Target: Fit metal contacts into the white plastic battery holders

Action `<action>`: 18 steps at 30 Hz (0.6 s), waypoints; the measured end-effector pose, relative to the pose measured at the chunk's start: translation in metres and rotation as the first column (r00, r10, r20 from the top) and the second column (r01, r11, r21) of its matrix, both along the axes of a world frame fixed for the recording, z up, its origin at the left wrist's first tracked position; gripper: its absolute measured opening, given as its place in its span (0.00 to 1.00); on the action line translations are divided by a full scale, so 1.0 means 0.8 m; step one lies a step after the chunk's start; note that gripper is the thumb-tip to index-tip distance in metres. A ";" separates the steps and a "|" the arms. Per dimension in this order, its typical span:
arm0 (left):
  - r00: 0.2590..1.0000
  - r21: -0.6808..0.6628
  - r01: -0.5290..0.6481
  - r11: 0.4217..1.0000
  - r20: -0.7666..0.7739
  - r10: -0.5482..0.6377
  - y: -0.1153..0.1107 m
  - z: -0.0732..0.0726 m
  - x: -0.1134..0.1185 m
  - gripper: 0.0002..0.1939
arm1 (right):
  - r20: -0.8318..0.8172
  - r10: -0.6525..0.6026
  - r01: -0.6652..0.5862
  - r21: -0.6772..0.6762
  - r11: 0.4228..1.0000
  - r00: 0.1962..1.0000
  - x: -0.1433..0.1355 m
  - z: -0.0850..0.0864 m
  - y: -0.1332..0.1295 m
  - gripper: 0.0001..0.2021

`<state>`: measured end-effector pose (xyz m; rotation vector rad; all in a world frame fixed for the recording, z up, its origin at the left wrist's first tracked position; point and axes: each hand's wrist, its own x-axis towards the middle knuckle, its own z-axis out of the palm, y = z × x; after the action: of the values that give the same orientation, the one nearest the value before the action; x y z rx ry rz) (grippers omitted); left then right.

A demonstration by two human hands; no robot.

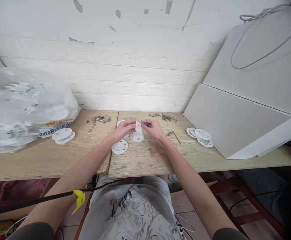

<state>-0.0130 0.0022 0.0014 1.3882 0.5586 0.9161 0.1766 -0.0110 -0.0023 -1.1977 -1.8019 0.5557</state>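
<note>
My left hand [122, 130] is closed on a small white plastic piece [138, 126], held upright above the table. My right hand [155, 128] pinches a slim tool with a purple-blue handle [146, 124], its tip against or very close to that piece; the exact kind of tool is too small to tell. Directly below the hands lies a round white plastic disc [137, 137]. Another slotted white disc [119, 147] rests near the left wrist, and more white parts are partly hidden behind the left hand.
Piles of small metal pieces [101, 119] lie along the wall, with another heap [163, 117] to the right. A thin stick [177, 137] lies nearby. White discs sit at right [203, 134] and left [62, 134]. A stuffed plastic bag [30, 106] and large pale boxes [243, 120] flank the table.
</note>
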 end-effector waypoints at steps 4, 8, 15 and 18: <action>0.999 -0.003 -0.039 0.999 0.007 0.039 -0.001 0.000 0.002 0.17 | -0.007 0.019 -0.019 -0.004 1.000 1.000 0.001 -0.003 0.003 0.11; 0.997 -0.019 -0.067 0.998 0.031 0.068 -0.002 -0.002 0.003 0.19 | -0.022 0.033 -0.033 -0.011 0.999 0.999 0.001 -0.005 0.004 0.11; 0.998 -0.001 -0.058 0.998 0.028 0.058 -0.002 -0.001 0.001 0.20 | -0.029 0.030 -0.030 -0.011 0.999 0.999 -0.001 -0.003 0.002 0.10; 0.999 0.018 -0.040 0.999 0.025 0.040 0.000 -0.001 0.001 0.19 | -0.035 0.032 -0.032 -0.014 0.999 0.999 -0.001 -0.002 0.002 0.10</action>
<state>-0.0123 0.0019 0.0005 1.3845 0.5619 0.9717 0.1757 -0.0095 -0.0042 -1.1637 -1.7932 0.6049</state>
